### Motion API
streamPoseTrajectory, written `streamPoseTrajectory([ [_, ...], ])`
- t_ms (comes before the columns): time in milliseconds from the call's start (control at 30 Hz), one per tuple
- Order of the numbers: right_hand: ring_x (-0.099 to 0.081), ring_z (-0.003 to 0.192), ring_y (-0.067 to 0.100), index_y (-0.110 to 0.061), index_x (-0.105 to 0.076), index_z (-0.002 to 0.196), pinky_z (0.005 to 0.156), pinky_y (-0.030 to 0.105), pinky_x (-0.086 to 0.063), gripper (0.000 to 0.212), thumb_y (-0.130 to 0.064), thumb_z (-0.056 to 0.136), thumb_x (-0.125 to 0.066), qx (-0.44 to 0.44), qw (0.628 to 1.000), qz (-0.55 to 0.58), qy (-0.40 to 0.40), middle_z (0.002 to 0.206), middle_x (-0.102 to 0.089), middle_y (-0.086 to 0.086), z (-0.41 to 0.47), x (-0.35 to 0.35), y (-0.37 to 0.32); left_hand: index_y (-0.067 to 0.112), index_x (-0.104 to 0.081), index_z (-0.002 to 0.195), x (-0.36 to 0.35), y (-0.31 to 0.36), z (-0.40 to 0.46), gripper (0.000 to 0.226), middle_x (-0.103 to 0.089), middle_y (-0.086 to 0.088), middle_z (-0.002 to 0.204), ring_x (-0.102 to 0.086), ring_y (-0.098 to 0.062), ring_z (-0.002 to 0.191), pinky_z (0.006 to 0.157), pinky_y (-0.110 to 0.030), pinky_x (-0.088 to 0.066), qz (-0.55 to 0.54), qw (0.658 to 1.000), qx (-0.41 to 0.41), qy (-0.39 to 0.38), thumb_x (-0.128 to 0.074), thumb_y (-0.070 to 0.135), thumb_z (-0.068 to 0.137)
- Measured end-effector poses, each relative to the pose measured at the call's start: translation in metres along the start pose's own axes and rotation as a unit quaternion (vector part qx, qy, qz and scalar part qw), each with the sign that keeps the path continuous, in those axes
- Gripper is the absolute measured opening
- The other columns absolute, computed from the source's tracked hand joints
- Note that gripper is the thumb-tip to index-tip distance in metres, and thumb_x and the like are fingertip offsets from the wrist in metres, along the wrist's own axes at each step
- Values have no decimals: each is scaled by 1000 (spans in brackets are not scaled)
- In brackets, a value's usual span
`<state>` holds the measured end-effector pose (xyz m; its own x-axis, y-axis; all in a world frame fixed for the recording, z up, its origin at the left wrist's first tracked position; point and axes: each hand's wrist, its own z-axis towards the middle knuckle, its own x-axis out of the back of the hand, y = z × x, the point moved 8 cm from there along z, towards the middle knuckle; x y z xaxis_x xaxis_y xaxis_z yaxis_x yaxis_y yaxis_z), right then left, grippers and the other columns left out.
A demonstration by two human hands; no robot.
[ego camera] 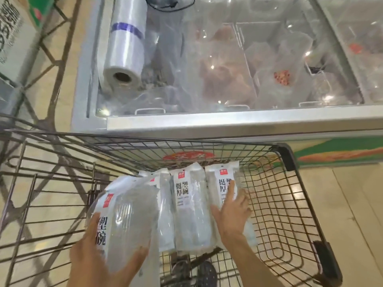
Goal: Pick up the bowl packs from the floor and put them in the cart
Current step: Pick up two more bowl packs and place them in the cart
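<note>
- Head view: clear bowl packs, each a tall sleeve of stacked bowls with a white label, black characters and a red square.
- Four packs: three (190, 206) lie side by side in the wire cart (290, 204), lower centre.
- Left hand (99, 262) grips the fourth pack (128, 220), lower left.
- Right hand (232, 214), fingers spread, rests on the rightmost pack (217, 183).

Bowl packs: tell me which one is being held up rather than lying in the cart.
The nearest, leftmost bowl pack, gripped from below by the left hand. The other packs lie side by side in the cart; the right hand rests flat on the rightmost.
</note>
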<state>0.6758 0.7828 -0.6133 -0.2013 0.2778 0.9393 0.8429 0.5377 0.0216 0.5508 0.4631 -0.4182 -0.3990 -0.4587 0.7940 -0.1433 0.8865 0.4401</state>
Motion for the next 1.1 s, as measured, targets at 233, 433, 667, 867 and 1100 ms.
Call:
streamPoseTrajectory([
  [233, -22, 151, 43, -22, 14, 163, 117, 60, -35, 119, -81, 84, -53, 1, 999, 40, -31, 166, -6, 26, 5, -12, -9, 27, -25, 160, -10, 11, -15, 144, -40, -25, 148, -35, -35, 137, 112, -56, -31, -76, 997, 28, -9, -96, 55, 38],
  [433, -19, 154, 41, -27, 26, 159, 118, 60, -34, 110, -81, 90, -40, 25, 998, 38, -35, 169, 0, 25, 5, -7, -2, 35, -15, 160, -21, 17, -14, 145, -27, -18, 156, -34, -33, 139, 114, -54, -31, -88, 995, 34, -33, -95, 59, 41],
  [667, -3, 159, 32, -38, 12, 162, 124, 56, -18, 87, -71, 98, -37, 74, 985, 151, -32, 172, 1, 11, -8, 54, 21, 42, -6, 158, -42, 42, -13, 136, -26, -14, 151, -35, -33, 138, 114, -57, -32, -72, 995, 21, -61, -92, 57, 54],
  [867, -12, 156, 12, -36, -22, 161, 127, 43, -19, 73, -70, 97, -26, 54, 959, 276, 32, 170, -11, -9, -50, 146, 107, 51, -1, 154, -85, 109, -34, 129, -29, -7, 150, -40, -26, 135, 110, -55, -40, -99, 987, -73, -108, -85, 67, 58],
  [1100, -27, 142, -3, -50, -42, 144, 114, 36, -27, 63, -77, 88, -34, -29, 916, 381, 126, 160, -32, -16, -101, 213, 209, 53, 9, 153, -166, 217, -63, 117, -19, 1, 156, -42, -25, 136, 97, -43, -44, -113, 969, -140, -171, -71, 77, 71],
])
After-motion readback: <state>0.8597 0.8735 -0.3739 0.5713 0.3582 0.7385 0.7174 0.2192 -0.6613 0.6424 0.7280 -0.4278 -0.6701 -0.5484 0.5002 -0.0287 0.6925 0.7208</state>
